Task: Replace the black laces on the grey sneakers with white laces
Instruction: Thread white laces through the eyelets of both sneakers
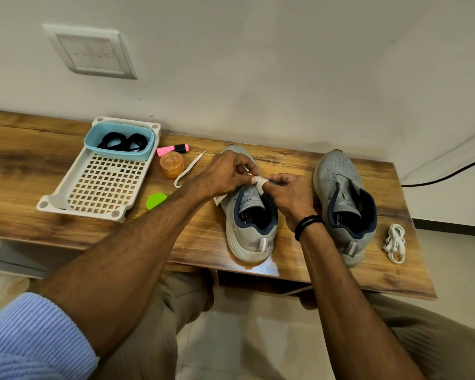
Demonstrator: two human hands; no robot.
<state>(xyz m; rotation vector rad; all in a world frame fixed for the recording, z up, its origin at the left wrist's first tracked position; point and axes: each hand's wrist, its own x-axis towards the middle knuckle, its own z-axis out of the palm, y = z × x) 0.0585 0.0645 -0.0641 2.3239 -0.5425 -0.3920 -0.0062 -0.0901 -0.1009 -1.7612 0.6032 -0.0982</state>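
**White lace pinched over the first sneaker's eyelets**

Both hands are closed on the white lace [188, 168]. The left hand [225, 174] and right hand [291, 193] pinch it almost fingertip to fingertip, directly above the forward eyelets of the first sneaker [251, 231]. That sneaker sits on the table [25, 160] with its heel toward the person and its toe toward the wall, so its long axis runs straight away from the body. The short stretch of lace between the hands lies crosswise to it. The free tail trails off on the left hand's side, and its tip lies near a pink highlighter [173, 149]. Threading looks barely begun, and the eyelets themselves are hidden by the fingers.

The lace is flat and off-white. The second sneaker [340, 187] stands parallel just beyond the right hand, grey mesh with a navy collar and no lace. A bundled white lace [394, 242] waits beside it. The black laces [121, 142] lie coiled in a blue tub [146, 154].
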